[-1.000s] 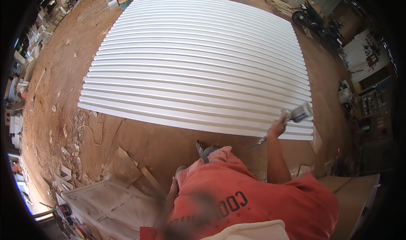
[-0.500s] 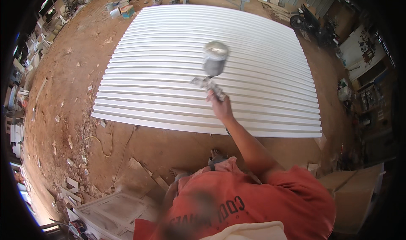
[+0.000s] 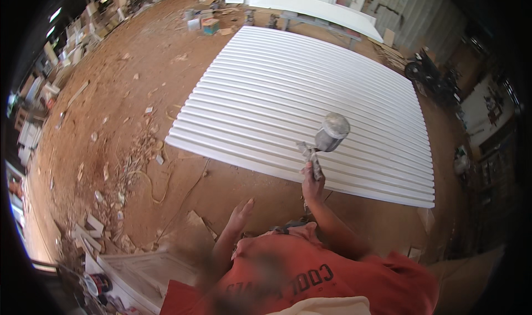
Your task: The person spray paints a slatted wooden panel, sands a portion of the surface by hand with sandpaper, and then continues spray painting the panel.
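My right hand (image 3: 312,186) grips the handle of a metal spray gun (image 3: 327,138) with a round cup on top. The gun hangs over the near edge of a wide row of white painted slats (image 3: 310,87) lying on the dirt floor. My left hand (image 3: 240,215) is raised beside my body with fingers apart, holding nothing, above bare red earth. My orange shirt fills the bottom of the view.
Wood scraps and shavings (image 3: 127,165) litter the floor at left. A white panel (image 3: 127,276) lies by my left side. A long white board on a bench (image 3: 327,10) stands beyond the slats. Shelves and clutter (image 3: 33,93) line the left; a motorbike (image 3: 426,74) is at right.
My right hand swung the spray gun from the slats' right end toward the middle. My view shifted so the slats sit further right. My left hand has come up into view.
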`<action>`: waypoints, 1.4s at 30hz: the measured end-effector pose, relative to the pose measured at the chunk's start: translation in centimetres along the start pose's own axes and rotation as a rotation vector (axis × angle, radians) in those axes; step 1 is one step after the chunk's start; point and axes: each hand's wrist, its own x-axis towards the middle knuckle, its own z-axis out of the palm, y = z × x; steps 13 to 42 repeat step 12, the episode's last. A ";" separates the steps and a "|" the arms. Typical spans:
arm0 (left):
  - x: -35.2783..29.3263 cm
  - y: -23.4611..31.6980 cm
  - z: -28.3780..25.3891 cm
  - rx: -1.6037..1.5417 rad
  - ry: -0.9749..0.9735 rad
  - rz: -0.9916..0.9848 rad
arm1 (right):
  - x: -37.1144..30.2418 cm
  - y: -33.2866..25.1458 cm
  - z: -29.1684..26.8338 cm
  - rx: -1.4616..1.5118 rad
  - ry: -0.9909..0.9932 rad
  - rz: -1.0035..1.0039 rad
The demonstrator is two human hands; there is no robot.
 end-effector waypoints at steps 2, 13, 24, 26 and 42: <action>-1.4 5.3 1.5 -0.104 -0.092 0.055 | -4.6 -1.5 3.5 0.032 -0.309 0.018; -13.2 6.9 -6.6 -0.882 0.415 0.312 | -19.5 -6.8 18.3 0.090 -1.369 -0.394; -13.2 6.9 -6.6 -0.882 0.415 0.312 | -19.5 -6.8 18.3 0.090 -1.369 -0.394; -13.2 6.9 -6.6 -0.882 0.415 0.312 | -19.5 -6.8 18.3 0.090 -1.369 -0.394; -13.2 6.9 -6.6 -0.882 0.415 0.312 | -19.5 -6.8 18.3 0.090 -1.369 -0.394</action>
